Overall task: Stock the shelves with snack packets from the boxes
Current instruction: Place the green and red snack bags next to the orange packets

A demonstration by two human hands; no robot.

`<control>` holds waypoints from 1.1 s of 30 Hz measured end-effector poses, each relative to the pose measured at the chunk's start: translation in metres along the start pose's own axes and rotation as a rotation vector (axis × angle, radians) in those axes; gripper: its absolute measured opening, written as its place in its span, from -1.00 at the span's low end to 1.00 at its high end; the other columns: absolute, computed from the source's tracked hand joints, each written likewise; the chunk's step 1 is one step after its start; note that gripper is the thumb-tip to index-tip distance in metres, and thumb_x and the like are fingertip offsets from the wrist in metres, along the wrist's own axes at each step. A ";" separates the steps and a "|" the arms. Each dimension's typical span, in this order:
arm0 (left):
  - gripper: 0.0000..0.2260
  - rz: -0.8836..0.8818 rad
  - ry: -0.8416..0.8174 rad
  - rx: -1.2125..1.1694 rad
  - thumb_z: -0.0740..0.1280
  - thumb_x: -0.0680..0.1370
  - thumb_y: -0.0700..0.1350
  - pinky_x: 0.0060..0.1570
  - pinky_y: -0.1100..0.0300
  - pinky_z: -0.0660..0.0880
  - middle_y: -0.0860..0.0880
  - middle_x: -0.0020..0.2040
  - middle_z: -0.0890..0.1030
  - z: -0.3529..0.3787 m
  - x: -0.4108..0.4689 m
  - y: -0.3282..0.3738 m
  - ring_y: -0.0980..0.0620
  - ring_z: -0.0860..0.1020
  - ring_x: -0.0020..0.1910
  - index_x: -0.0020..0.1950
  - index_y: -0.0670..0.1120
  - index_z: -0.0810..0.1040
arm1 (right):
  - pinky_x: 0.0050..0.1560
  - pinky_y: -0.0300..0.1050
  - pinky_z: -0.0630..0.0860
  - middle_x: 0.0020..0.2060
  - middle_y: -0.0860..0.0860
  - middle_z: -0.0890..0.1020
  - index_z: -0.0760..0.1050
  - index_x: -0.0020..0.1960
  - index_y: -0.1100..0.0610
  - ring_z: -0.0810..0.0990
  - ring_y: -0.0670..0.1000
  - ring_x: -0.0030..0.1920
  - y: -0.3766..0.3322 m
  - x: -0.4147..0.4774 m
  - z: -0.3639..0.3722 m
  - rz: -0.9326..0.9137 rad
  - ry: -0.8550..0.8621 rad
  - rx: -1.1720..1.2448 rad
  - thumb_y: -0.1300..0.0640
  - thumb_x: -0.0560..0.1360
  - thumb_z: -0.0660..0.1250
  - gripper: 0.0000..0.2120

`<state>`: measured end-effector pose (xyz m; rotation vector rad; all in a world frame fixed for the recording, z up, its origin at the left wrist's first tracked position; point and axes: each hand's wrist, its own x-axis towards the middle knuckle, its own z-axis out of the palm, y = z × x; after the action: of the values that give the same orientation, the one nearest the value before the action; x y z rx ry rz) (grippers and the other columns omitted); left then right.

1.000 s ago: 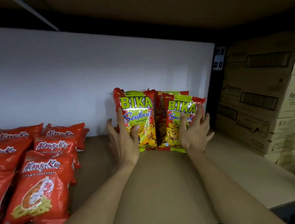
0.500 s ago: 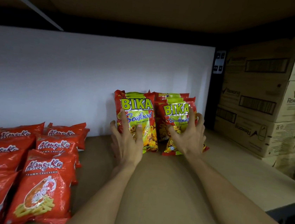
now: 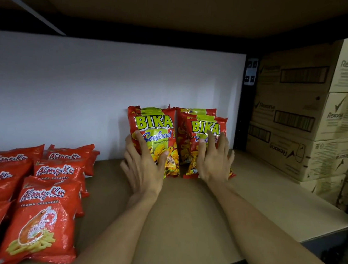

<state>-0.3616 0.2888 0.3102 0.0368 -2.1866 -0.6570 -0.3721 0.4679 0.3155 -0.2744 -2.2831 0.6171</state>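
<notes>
Several red and green Bika Seafood packets stand upright against the white back wall of the shelf. My left hand (image 3: 145, 167) lies with spread, straight fingers on the lower front of the left Bika packet (image 3: 153, 129). My right hand (image 3: 214, 160) presses flat with spread fingers against the right Bika packet (image 3: 205, 126), and more packets stand behind that one. Neither hand curls around a packet. No supply box shows in the head view.
Several red Alang-Ku prawn cracker packets (image 3: 39, 220) lie in rows on the left of the brown shelf board (image 3: 180, 219). Stacked Rexona cartons (image 3: 312, 126) fill the right end. Another shelf board hangs low overhead.
The right packet stood tilted under my right hand half a second ago; now it stands more upright. My right hand has flattened on it. My left hand has barely moved.
</notes>
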 end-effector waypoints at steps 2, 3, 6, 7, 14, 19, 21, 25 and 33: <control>-0.20 0.030 0.013 -0.018 0.34 0.51 0.26 0.09 -0.14 0.43 -0.22 0.50 0.21 -0.001 0.002 -0.001 -0.22 0.32 0.37 0.59 -0.11 0.14 | 0.45 0.30 0.19 0.52 0.14 0.28 0.23 0.54 -0.05 0.19 0.14 0.54 -0.002 -0.006 -0.002 -0.033 0.076 -0.020 -0.25 0.63 -0.20 -0.42; -0.21 0.048 0.010 -0.026 0.35 0.52 0.24 0.08 -0.15 0.44 -0.22 0.52 0.19 -0.001 0.002 -0.001 -0.23 0.32 0.39 0.60 -0.07 0.12 | 0.46 0.28 0.19 0.52 0.13 0.29 0.22 0.54 -0.07 0.18 0.14 0.54 -0.002 -0.008 -0.002 -0.052 0.048 -0.017 -0.23 0.63 -0.19 -0.43; -0.31 0.087 -0.052 -0.002 0.26 0.59 0.20 0.18 -0.20 0.42 -0.23 0.59 0.05 0.001 0.000 -0.001 -0.26 0.20 0.50 0.63 0.09 0.02 | 0.55 0.21 -0.12 0.62 0.10 0.00 -0.03 0.62 -0.14 -0.13 0.10 0.61 0.002 -0.010 0.004 -0.092 -0.161 -0.033 -0.23 0.67 -0.19 -0.46; -0.35 0.088 -0.083 0.006 0.19 0.62 0.20 0.26 -0.24 0.37 -0.23 0.60 0.00 0.003 0.000 -0.001 -0.27 0.13 0.54 0.63 0.12 -0.03 | 0.55 0.19 -0.19 0.62 0.09 -0.09 -0.11 0.62 -0.14 -0.22 0.09 0.61 0.003 -0.009 0.006 -0.102 -0.200 -0.035 -0.23 0.67 -0.20 -0.45; -0.40 0.035 -0.187 -0.017 -0.07 0.64 0.26 0.49 -0.23 0.06 -0.11 0.61 -0.27 0.006 -0.002 0.002 -0.16 -0.18 0.60 0.59 0.19 -0.29 | 0.58 0.06 -0.21 0.61 0.05 -0.21 -0.23 0.62 -0.11 -0.32 0.04 0.58 0.009 0.004 0.012 -0.234 -0.250 0.001 -0.24 0.67 -0.20 -0.42; -0.40 0.022 -0.198 -0.027 -0.05 0.64 0.26 0.46 -0.24 0.10 -0.10 0.61 -0.27 0.006 -0.004 0.005 -0.14 -0.18 0.60 0.59 0.20 -0.29 | 0.56 0.06 -0.25 0.60 0.05 -0.27 -0.32 0.60 -0.14 -0.35 0.05 0.57 0.012 0.010 0.021 -0.313 -0.267 -0.051 -0.26 0.66 -0.21 -0.42; -0.40 0.022 -0.186 -0.013 -0.05 0.64 0.26 0.44 -0.24 0.14 -0.11 0.61 -0.26 0.007 -0.004 0.005 -0.15 -0.16 0.60 0.59 0.19 -0.27 | 0.56 0.12 -0.27 0.58 0.05 -0.33 -0.37 0.58 -0.16 -0.38 0.06 0.56 0.014 0.012 0.025 -0.298 -0.307 -0.088 -0.31 0.62 -0.27 -0.39; -0.40 0.023 -0.206 -0.003 -0.06 0.64 0.27 0.42 -0.26 0.16 -0.11 0.61 -0.29 0.007 -0.005 0.006 -0.15 -0.18 0.60 0.58 0.20 -0.30 | 0.55 0.15 -0.29 0.57 0.04 -0.37 -0.41 0.56 -0.18 -0.40 0.07 0.56 0.015 0.016 0.027 -0.281 -0.340 -0.107 -0.32 0.59 -0.31 -0.39; -0.37 0.025 -0.218 0.017 -0.05 0.64 0.28 0.41 -0.32 0.19 -0.13 0.61 -0.26 0.006 -0.008 0.007 -0.19 -0.12 0.59 0.57 0.18 -0.34 | 0.56 0.20 -0.29 0.59 0.04 -0.31 -0.37 0.57 -0.19 -0.37 0.05 0.57 0.012 0.010 0.020 -0.281 -0.285 -0.101 -0.29 0.64 -0.26 -0.42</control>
<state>-0.3597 0.2991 0.3047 -0.0555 -2.3980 -0.6534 -0.3931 0.4750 0.3038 0.0942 -2.5689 0.4169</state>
